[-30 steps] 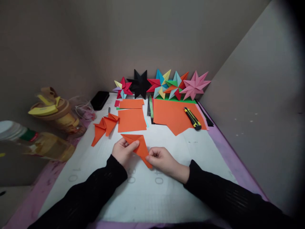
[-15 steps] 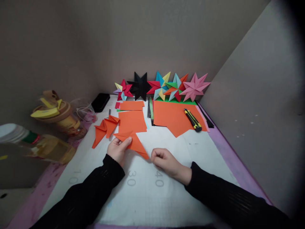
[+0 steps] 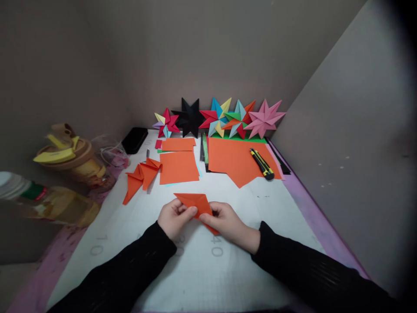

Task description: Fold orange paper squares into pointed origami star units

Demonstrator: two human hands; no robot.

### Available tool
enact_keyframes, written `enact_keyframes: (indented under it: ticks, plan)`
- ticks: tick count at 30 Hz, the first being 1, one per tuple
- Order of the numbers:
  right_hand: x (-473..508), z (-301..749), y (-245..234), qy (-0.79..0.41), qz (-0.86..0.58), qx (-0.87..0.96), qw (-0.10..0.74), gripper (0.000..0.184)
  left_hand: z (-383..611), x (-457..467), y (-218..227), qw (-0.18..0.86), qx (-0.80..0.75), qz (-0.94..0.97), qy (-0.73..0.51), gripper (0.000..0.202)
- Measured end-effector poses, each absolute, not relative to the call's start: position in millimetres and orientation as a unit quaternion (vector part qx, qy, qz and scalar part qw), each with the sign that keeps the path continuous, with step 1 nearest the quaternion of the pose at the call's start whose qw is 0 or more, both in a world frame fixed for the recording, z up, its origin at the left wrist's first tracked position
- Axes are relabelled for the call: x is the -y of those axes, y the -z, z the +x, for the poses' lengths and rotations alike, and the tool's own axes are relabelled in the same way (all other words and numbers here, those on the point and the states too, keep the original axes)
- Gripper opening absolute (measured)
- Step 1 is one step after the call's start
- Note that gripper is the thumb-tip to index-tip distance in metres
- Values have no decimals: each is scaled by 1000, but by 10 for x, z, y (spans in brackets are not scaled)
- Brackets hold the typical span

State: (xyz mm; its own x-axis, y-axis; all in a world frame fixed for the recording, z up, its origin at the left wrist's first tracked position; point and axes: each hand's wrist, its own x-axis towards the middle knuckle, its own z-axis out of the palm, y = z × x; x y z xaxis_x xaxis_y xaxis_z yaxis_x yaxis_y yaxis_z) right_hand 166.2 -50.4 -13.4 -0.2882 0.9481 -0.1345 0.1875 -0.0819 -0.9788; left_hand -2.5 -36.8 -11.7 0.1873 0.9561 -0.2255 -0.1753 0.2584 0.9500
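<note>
Both hands hold a folded orange paper piece (image 3: 195, 201) just above the white gridded mat (image 3: 202, 269). My left hand (image 3: 175, 217) pinches its left side with thumb on top. My right hand (image 3: 224, 221) grips its right side, covering the lower tip. Two finished folded orange pieces (image 3: 140, 178) lie to the left on the mat. Beyond them rest an orange paper square (image 3: 178, 167) and a smaller orange strip (image 3: 178, 144).
A large cut orange sheet (image 3: 237, 160) with a yellow-black utility knife (image 3: 262, 164) on it lies at the right. Several paper stars (image 3: 221, 115) lean on the back wall. A black case (image 3: 134, 140), a yellow tape dispenser (image 3: 68, 152) and a bottle (image 3: 55, 202) sit left.
Half a second ago my left hand alone held the piece out near the stack; now it is back at centre and my right hand has taken hold of it again.
</note>
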Motion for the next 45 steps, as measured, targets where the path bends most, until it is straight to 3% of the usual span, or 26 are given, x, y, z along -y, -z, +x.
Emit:
enact_keyframes:
  ticks: [6, 19, 23, 27, 34, 45]
  plan:
    - [487, 1683, 105, -549, -486, 589, 341, 35, -80, 343, 93, 579, -522, 411, -473, 25]
    - [475, 1750, 102, -522, -480, 627, 320, 28, -190, 181, 76, 583, -521, 325, -533, 40]
    - [451, 1769, 122, -508, -496, 602, 365, 29, -228, 133, 72, 553, -536, 312, -556, 38]
    - [439, 1717, 111, -525, -453, 570, 439, 20, -125, 264, 100, 584, -520, 386, -489, 31]
    - [525, 1648, 68, -559, -450, 569, 402, 23, 9, 466, 46, 621, -469, 508, -369, 30]
    - [545, 1634, 113, -549, -496, 574, 353, 12, -230, 118, 139, 517, -552, 320, -571, 35]
